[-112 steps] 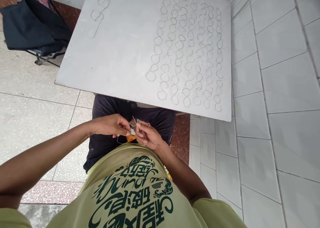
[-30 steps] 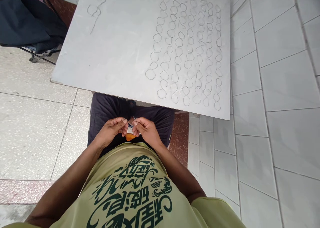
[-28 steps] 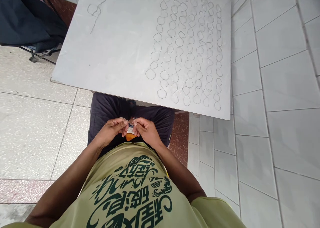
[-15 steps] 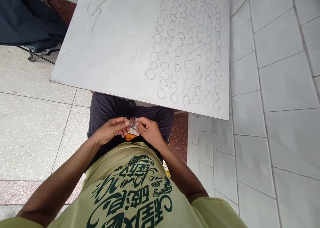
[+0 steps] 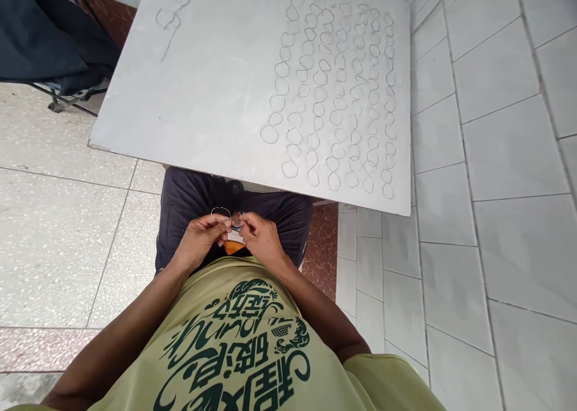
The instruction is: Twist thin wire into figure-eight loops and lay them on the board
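Note:
Over my lap, my left hand [image 5: 201, 238] pinches a thin wire loop [image 5: 220, 208], whose round curve stands up above the fingers. Close beside it, my right hand [image 5: 264, 238] is closed with thumb and forefinger together at the same spot. What lies between the right fingertips is too small to make out. Below and between the hands shows a small white and orange item [image 5: 235, 246], partly hidden by the fingers. On the white table [image 5: 193, 104] in front, rows of thin figure-eight wire shapes [image 5: 294, 136] lie on the right half.
A tangled length of thin wire [image 5: 170, 21] lies at the table's far left. The table's near edge runs just beyond my knees. A tiled wall [image 5: 509, 158] rises close on the right. Dark cloth on a folding frame [image 5: 58, 44] stands at the far left.
The wire loop now stands higher and further left above my left fingers. My left hand has turned more upright, and my right hand has shifted slightly left.

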Action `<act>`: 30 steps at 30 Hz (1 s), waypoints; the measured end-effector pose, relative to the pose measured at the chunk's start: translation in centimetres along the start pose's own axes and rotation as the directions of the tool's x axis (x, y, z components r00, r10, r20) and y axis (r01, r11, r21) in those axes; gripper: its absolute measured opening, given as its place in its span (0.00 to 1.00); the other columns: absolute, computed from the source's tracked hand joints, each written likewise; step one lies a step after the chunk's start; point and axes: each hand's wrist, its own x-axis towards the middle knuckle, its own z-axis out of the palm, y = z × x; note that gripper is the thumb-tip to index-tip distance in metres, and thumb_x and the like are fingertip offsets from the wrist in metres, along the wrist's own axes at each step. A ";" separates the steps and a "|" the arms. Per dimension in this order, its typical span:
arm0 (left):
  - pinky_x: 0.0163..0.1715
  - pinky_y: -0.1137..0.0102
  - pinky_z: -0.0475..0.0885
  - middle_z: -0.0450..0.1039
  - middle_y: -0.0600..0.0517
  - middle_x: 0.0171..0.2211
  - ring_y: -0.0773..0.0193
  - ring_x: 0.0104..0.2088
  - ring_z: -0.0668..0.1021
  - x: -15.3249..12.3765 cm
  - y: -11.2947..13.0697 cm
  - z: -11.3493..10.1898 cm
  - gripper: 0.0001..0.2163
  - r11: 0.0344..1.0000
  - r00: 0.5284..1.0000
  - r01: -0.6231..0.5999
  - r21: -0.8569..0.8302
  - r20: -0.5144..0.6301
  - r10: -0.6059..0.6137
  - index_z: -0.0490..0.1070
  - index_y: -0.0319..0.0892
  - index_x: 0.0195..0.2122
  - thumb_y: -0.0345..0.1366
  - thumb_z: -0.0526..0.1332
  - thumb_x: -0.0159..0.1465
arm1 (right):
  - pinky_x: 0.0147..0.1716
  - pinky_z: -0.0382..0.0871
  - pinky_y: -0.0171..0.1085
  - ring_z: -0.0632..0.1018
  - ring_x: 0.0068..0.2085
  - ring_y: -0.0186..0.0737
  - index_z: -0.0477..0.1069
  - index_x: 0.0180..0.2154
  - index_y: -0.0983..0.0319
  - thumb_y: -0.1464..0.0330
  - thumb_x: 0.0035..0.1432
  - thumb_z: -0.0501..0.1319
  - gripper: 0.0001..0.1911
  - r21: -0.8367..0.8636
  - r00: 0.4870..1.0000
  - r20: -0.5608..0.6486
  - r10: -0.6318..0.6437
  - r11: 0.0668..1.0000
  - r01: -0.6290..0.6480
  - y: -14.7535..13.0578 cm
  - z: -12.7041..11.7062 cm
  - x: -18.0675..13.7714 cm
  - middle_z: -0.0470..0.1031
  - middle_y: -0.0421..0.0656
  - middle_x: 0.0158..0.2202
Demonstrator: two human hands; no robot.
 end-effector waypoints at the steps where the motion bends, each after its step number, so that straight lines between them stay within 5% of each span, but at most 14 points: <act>1: 0.24 0.73 0.66 0.76 0.50 0.27 0.68 0.25 0.72 0.0 0.0 0.0 0.12 1.000 1.000 0.011 -0.007 0.008 -0.011 0.84 0.40 0.36 0.44 0.75 0.58 | 0.35 0.67 0.36 0.74 0.31 0.38 0.75 0.39 0.58 0.71 0.65 0.55 0.10 -0.039 1.000 0.010 -0.022 0.999 0.023 -0.1 -0.1 0.0 0.78 0.40 0.33; 7: 0.24 0.73 0.68 0.75 0.51 0.26 0.69 0.23 0.72 0.4 -0.2 0.0 0.13 0.995 0.993 0.096 -0.042 0.069 -0.093 0.83 0.38 0.34 0.42 0.77 0.54 | 0.37 0.67 0.37 0.74 0.31 0.39 0.75 0.38 0.57 0.69 0.67 0.56 0.09 -0.038 0.994 0.094 -0.056 0.997 0.060 -0.3 -1.0 -0.5 0.75 0.40 0.30; 14: 0.24 0.73 0.69 0.75 0.51 0.25 0.68 0.24 0.73 1.1 0.2 -0.3 0.15 0.999 0.998 0.044 0.032 0.043 -0.045 0.83 0.39 0.36 0.45 0.76 0.56 | 0.26 0.70 0.35 0.78 0.27 0.37 0.74 0.46 0.58 0.58 0.68 0.60 0.12 0.385 0.964 0.152 0.220 0.885 -0.262 0.8 -0.4 -1.0 0.79 0.40 0.31; 19: 0.25 0.73 0.69 0.76 0.50 0.26 0.68 0.26 0.73 1.1 0.2 -0.2 0.14 0.999 0.999 0.032 0.042 0.039 -0.034 0.84 0.39 0.36 0.44 0.76 0.56 | 0.23 0.69 0.32 0.77 0.26 0.35 0.73 0.41 0.59 0.58 0.64 0.62 0.12 0.525 0.949 0.139 0.284 0.791 -0.314 1.0 0.8 -0.9 0.78 0.38 0.29; 23: 0.26 0.72 0.68 0.77 0.50 0.28 0.67 0.26 0.73 1.0 -0.3 -0.1 0.13 0.997 0.999 -0.017 0.069 0.032 0.015 0.84 0.40 0.38 0.45 0.74 0.59 | 0.27 0.71 0.33 0.78 0.27 0.35 0.73 0.41 0.59 0.62 0.66 0.60 0.08 0.426 0.967 0.075 0.245 0.868 -0.254 1.4 1.2 -0.6 0.77 0.38 0.29; 26: 0.26 0.72 0.67 0.75 0.51 0.25 0.68 0.24 0.72 1.0 -0.5 -0.2 0.14 0.990 0.999 -0.044 0.133 0.031 0.040 0.84 0.40 0.38 0.46 0.72 0.60 | 0.35 0.73 0.35 0.78 0.31 0.37 0.75 0.41 0.59 0.66 0.67 0.58 0.08 0.176 0.993 -0.020 0.118 0.978 -0.112 1.5 1.3 -0.5 0.78 0.39 0.32; 30: 0.26 0.73 0.66 0.76 0.53 0.26 0.70 0.23 0.70 1.2 -0.5 -0.5 0.13 0.981 0.999 -0.032 0.192 0.048 0.023 0.84 0.40 0.39 0.46 0.72 0.61 | 0.40 0.72 0.36 0.80 0.37 0.39 0.77 0.45 0.60 0.70 0.68 0.56 0.11 -0.062 0.999 -0.037 -0.030 0.998 0.027 1.6 1.3 -0.4 0.81 0.43 0.38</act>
